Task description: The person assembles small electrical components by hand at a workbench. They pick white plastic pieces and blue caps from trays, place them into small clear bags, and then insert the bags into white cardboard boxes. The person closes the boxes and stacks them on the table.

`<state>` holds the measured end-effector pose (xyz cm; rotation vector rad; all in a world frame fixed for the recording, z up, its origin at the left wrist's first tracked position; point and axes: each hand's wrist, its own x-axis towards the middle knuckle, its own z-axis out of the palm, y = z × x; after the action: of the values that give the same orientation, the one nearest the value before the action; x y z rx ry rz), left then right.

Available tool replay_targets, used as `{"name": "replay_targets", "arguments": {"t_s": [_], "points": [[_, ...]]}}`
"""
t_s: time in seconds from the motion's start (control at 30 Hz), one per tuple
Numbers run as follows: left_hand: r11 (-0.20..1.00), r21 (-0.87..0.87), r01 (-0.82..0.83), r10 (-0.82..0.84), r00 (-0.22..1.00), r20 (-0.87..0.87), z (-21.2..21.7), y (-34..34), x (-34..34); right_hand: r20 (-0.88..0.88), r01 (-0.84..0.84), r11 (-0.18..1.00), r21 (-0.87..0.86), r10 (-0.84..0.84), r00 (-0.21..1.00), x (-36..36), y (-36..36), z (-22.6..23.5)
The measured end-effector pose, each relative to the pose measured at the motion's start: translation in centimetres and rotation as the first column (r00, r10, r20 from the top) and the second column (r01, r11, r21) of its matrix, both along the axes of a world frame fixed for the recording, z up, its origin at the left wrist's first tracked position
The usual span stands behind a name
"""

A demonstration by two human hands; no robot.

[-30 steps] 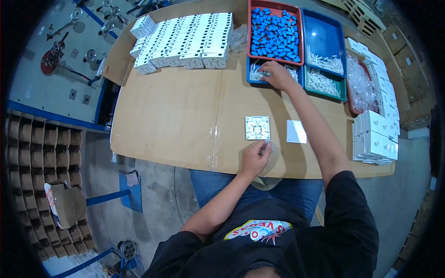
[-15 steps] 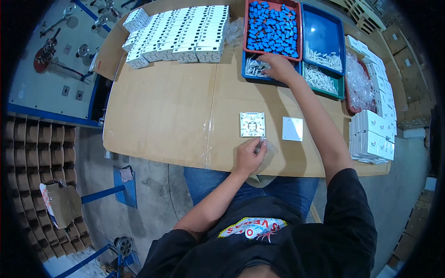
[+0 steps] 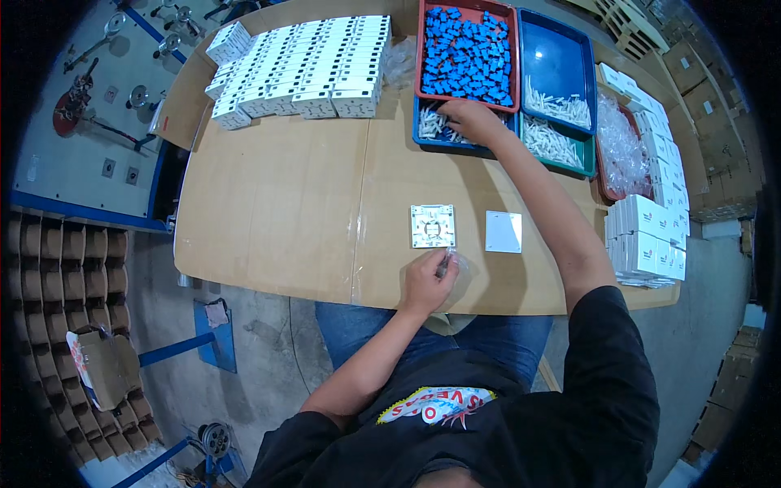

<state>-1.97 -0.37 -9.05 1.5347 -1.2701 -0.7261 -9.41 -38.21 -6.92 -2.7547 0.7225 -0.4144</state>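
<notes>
My left hand (image 3: 426, 285) is closed in a pinch on a small clear plastic bag (image 3: 457, 264) by the table's front edge. Just beyond its fingers a square white switch base (image 3: 432, 226) lies with its moulded inner side up. A plain white square plate (image 3: 503, 232) rests to the right of that base. My right hand (image 3: 473, 122) reaches into a blue tray (image 3: 443, 146) of small white plug-like pieces (image 3: 430, 124). Its fingers are bent together among them; what they pinch, if anything, is hidden.
A red tray (image 3: 512, 61) of small blue parts sits over the blue tray's far side. Right of it are a blue tray (image 3: 557, 41) and a green tray (image 3: 579, 171) with white pieces. White boxed units (image 3: 301, 69) stand in rows far left; white boxes (image 3: 647, 236) are stacked right.
The whole view has shifted slightly, so the table's things appear a little lower and further left. My right hand stays in the blue tray, and my left hand keeps the bag.
</notes>
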Motion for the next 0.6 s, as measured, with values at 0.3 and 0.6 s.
{"name": "replay_targets", "arguments": {"t_s": [0.3,0.6], "points": [[1.0,-0.01,0.003,-0.003,1.0,0.02,-0.5,0.2,0.2,-0.114,-0.026,0.997,0.075,0.035,0.993,0.5,1.5,3.0],[1.0,-0.011,-0.004,0.004,1.0,0.03,0.4,0.1,0.2,-0.09,0.009,1.0,-0.017,-0.011,0.996,1.3,3.6,1.8]]}}
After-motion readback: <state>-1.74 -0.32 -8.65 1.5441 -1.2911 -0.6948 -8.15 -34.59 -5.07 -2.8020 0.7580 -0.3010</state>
